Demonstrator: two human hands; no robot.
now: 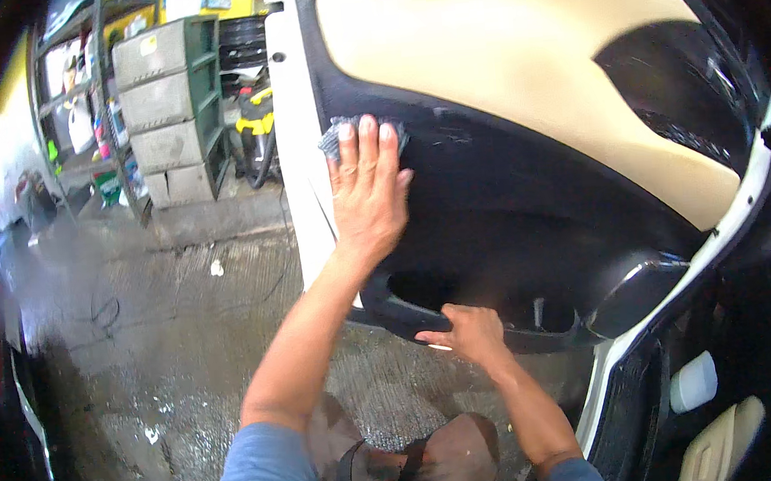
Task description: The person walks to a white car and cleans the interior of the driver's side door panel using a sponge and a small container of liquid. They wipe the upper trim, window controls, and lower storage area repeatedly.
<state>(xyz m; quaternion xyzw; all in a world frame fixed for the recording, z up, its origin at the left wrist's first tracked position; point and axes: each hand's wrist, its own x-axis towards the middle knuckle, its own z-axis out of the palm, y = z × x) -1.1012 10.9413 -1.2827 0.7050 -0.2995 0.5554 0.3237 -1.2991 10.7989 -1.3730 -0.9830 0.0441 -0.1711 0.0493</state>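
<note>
My left hand (367,195) lies flat with its fingers outstretched, pressing a crumpled grey cloth (333,140) against a car door's inner panel. The cloth sits on the black lower section (489,186) of that panel, close to the white door edge (298,146). Pale smears (452,132) show on the black surface to the right of the cloth. Lower down, my right hand (474,331) grips the rim of the door pocket (411,316), its thumb and a finger visible around the edge. The panel's upper section (465,40) is beige.
Wet, ridged concrete floor (199,361) lies left and below. Grey drawers (158,102), a metal shelf rack (103,79) and a yellow-and-black vacuum cleaner (257,129) stand at the back. A white container (694,382) rests inside the car. Another vehicle's edge (29,413) is far left.
</note>
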